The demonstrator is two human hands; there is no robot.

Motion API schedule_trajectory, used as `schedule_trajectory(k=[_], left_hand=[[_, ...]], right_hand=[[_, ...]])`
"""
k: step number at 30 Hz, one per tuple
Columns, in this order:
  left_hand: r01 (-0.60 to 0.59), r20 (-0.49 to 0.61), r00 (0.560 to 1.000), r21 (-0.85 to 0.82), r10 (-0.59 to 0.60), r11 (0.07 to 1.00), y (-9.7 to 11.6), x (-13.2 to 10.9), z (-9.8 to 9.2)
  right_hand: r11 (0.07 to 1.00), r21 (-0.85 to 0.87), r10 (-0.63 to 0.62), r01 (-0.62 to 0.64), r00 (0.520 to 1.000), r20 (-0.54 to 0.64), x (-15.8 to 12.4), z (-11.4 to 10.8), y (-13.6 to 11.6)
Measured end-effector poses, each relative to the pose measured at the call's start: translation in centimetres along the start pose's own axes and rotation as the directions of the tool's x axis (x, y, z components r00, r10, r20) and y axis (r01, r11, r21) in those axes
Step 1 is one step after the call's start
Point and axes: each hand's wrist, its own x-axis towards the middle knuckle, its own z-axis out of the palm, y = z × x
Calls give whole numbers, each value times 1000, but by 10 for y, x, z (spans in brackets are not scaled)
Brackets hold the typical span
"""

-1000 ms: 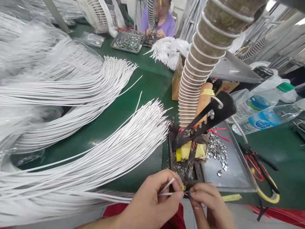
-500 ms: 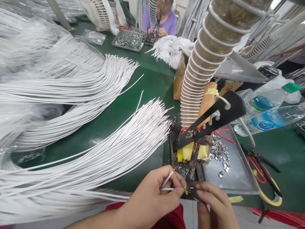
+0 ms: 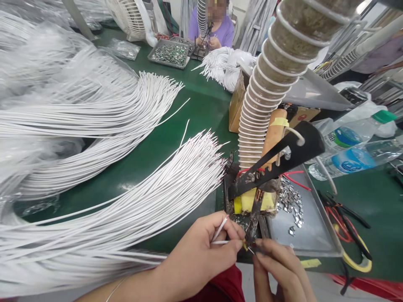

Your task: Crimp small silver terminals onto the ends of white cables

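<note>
At the bottom centre, my left hand (image 3: pixel 204 251) pinches a white cable (image 3: pixel 221 242); a second white cable end (image 3: pixel 220 227) with a reddish tip sticks up between its fingers. A small yellowish bit (image 3: pixel 245 246) shows at its fingertips, too small to name. My right hand (image 3: pixel 283 268) has its fingers closed on a thin silvery wire (image 3: pixel 251 251), which looks like solder wire. The two hands almost meet under the dark tip of a soldering iron (image 3: pixel 254 216). That iron rests in a black slotted bracket (image 3: pixel 277 161), pointing down towards me.
White cable bundles (image 3: pixel 176 180) fill the left. A ribbed hose (image 3: pixel 264 92) hangs behind the iron. On the right are a metal tray (image 3: pixel 310 235) of small metal parts, black-handled pliers (image 3: pixel 352 214) and plastic bottles (image 3: pixel 355 159). Across the table sits a co-worker (image 3: pixel 192 29).
My right hand has moved slightly left and up, closer to the left fingertips. Both hands are now nearer the iron's tip, and the silvery wire slants downward to the right.
</note>
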Motion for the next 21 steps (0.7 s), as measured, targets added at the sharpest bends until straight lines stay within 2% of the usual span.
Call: schedule_trajectory(k=[4,9,13,17,21], left_hand=[[-12,-26,1000,27,13,1000,0,-1,2],[-44,-75,996,168,57,985,-2,-4,7],[-63,-116,989,213,89,975,-2,-6,8],[-74,-112,988,234,103,969,-6,-8,8],[-84,-101,988,286,117,954,-17,-11,7]], right_hand=[[1000,29,8,-10,998,59,8,-3,-4],[999,52,4,-5,1000,9,12,3,-8],[998,0,69,-69,997,-27,7,6,-8],[997,76,6,-11,998,60,2,-3,0],[990,111,85,-90,995,51,2,-17,9]])
